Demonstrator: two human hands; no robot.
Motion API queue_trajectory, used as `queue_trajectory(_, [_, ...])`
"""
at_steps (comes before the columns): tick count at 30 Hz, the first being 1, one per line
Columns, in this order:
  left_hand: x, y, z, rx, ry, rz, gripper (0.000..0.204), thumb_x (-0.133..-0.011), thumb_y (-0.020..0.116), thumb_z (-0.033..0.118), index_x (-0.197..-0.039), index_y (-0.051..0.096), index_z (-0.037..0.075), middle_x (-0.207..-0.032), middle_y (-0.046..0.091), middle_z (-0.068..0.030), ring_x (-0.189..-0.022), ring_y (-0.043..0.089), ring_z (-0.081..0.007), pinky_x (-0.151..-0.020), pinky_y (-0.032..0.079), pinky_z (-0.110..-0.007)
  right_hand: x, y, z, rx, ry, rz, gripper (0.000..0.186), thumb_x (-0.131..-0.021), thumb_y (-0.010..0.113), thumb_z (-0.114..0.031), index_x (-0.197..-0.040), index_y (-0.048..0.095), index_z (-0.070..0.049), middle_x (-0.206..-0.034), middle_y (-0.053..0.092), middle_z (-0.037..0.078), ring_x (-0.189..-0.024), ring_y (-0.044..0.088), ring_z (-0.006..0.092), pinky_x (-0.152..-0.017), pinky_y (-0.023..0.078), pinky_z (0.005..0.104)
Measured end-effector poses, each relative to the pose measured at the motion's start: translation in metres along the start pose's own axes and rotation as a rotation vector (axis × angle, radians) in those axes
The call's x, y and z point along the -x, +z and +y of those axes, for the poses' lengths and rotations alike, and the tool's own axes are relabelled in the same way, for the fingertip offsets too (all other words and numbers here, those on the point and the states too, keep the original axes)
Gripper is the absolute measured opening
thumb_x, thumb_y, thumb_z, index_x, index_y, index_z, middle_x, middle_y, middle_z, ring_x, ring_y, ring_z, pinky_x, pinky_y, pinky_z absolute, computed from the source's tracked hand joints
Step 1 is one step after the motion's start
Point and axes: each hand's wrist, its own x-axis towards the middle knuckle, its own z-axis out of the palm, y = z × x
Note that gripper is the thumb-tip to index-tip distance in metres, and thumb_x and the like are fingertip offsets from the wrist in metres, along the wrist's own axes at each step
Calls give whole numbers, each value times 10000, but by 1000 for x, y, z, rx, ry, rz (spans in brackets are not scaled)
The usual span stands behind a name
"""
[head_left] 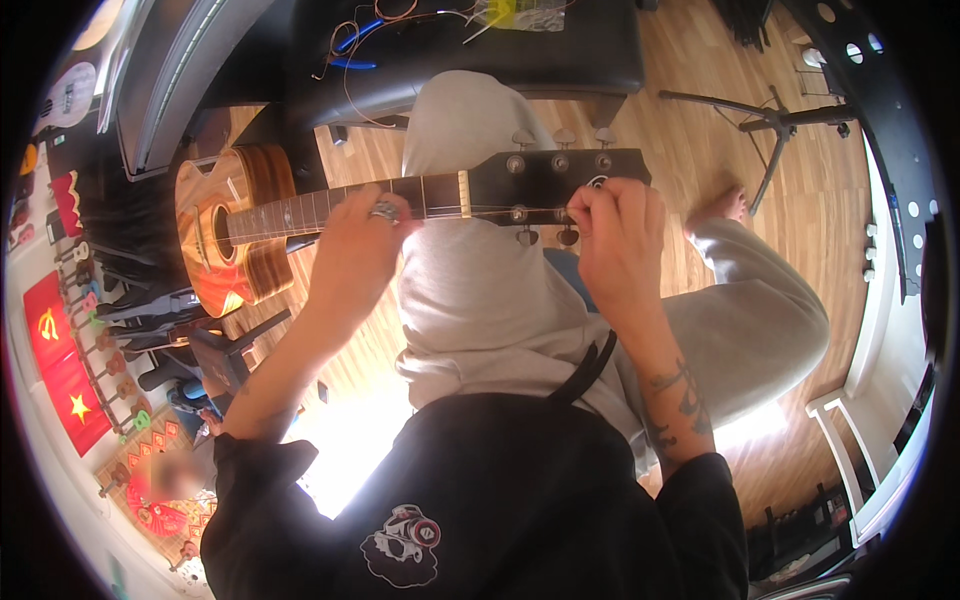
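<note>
An acoustic guitar [268, 185] with a glossy wooden body lies across my raised thigh, its body at the left. Its black headstock [540, 185] points right and carries metal tuning pegs [561, 136] along both edges. My left hand [362, 240], a ring on one finger, is closed over the neck [290, 216] just left of the pale nut [464, 194]. A thin guitar string runs from there across the headstock. My right hand [622, 230] pinches the string beside a tuning post on the near row; its fingertips partly cover that spot.
A black padded bench [430, 60] at the far side bears a blue-handled tool [358, 38], coiled strings and a clear packet [535, 15]. A black tripod stand [780, 122] stands on the wooden floor at right. Dark cases and a small stand [225, 355] are at left.
</note>
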Motion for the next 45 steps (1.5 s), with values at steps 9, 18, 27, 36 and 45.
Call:
queue_trajectory(9, [17,-7,-65,-25,29,91,170,-861,706,147,-846,619,2,-936,581,-101,-913,565,-336,-813,452,-442,1,4,1,21,10,-3,154,-807,721,-102,-943,651,-110,-998,517,41,-938,520,266,-821,407,404])
queue_trajectory(18, [10,5,-66,135,101,102,121,-851,698,81,-809,628,-8,-960,585,-88,-929,549,-319,-827,429,-419,-2,4,2,19,-5,-34,160,-809,704,-81,-955,643,-103,-1005,514,52,-941,504,281,-822,401,408])
queue_trajectory(27, [-35,14,-18,142,422,137,167,-809,741,99,-746,642,-18,-1000,618,-60,-956,570,-285,-855,423,-399,-2,7,1,39,11,-22,168,-809,705,-100,-965,643,-105,-1011,513,53,-943,498,284,-827,394,413])
queue_trajectory(36, [-39,15,-18,171,360,106,177,-863,708,101,-757,637,-22,-1027,617,-89,-956,586,-315,-839,455,-421,-3,4,-2,30,48,-37,159,-828,702,-103,-977,646,-109,-1011,514,53,-950,502,282,-826,401,411])
queue_trajectory(45, [-37,11,-13,360,259,18,155,-910,692,118,-908,591,0,-929,567,-115,-772,619,-318,-681,482,-382,-1,7,-3,21,78,-21,143,-841,695,-107,-976,646,-105,-1020,516,56,-957,505,288,-834,406,419])
